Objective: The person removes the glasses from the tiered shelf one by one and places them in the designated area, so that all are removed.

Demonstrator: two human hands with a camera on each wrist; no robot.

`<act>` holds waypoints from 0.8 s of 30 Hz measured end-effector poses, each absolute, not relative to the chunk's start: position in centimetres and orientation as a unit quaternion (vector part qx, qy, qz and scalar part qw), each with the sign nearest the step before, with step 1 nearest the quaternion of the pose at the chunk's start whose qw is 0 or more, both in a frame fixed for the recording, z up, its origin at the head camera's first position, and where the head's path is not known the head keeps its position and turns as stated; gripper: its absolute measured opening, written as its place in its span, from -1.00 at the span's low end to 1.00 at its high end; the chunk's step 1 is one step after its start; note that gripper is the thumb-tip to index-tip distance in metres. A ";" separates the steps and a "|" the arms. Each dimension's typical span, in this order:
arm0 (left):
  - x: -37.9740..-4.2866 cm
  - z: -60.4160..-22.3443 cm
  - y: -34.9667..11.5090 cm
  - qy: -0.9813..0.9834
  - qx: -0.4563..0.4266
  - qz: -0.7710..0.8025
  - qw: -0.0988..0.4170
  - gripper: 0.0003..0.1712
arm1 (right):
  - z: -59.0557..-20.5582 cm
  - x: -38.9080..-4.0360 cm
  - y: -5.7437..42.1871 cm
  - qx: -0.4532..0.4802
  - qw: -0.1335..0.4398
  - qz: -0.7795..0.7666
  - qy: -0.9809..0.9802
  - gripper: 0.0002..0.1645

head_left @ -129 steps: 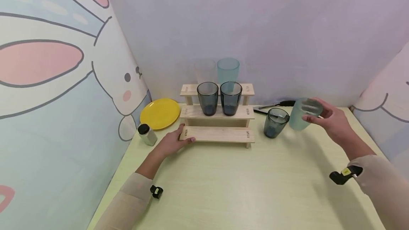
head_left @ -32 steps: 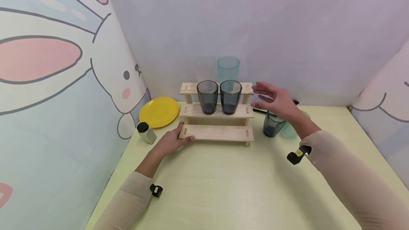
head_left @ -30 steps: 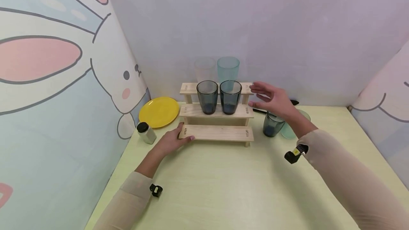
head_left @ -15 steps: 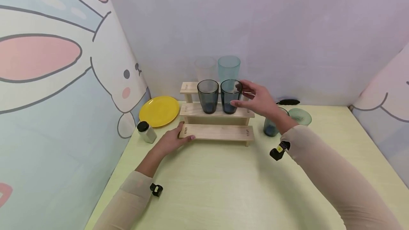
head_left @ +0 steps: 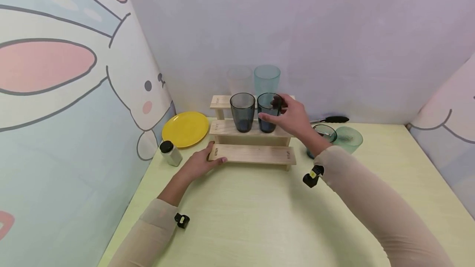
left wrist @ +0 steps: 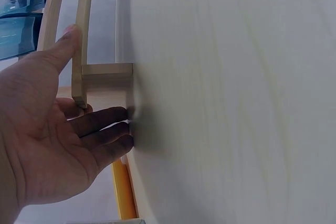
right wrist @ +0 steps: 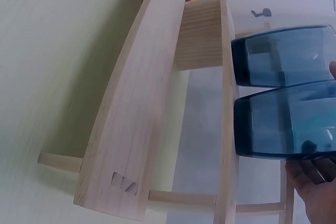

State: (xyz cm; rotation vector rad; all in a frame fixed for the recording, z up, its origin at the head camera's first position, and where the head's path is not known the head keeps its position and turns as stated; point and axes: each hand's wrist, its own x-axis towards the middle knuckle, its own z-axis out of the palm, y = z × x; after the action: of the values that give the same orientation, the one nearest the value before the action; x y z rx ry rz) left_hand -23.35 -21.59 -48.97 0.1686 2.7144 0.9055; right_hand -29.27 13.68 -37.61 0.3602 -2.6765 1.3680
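My right hand holds the right-hand dark grey-blue glass on the middle tier of a stepped wooden rack. Its thumb lies on the near side and the fingers go round the right and far sides. In the right wrist view this glass still stands on the tier beside a matching glass. With my left hand I pinch the left end of the lowest tier. The left wrist view shows the thumb on the plank and the other fingers beside and below it.
A pale clear cup and a light-blue cup stand on the top tier. Right of the rack are another dark glass, a light-blue cup and a black-handled utensil. Leftward are a yellow plate and a black-lidded jar.
My right hand has set down the light-blue cup at the right, moved left to the rack and taken hold of the right-hand dark glass. The left hand has stayed on the rack.
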 end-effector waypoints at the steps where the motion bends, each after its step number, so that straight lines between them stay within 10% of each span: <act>1: -23.3 -49.0 -21.6 0.938 0.059 0.312 0.136 0.41 | -37.7 -29.3 13.5 0.116 0.064 0.450 -0.883 0.05; 24: -23.3 -48.9 -21.6 0.939 0.059 0.310 0.135 0.41 | -37.6 -29.0 12.2 0.092 0.095 0.444 -0.886 -0.11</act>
State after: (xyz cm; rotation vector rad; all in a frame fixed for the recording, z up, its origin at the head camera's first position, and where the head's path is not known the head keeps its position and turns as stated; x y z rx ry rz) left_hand -23.33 -21.63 -48.88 0.1722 2.7219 0.8973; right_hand -29.02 12.24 -37.58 0.2740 -2.6285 1.3160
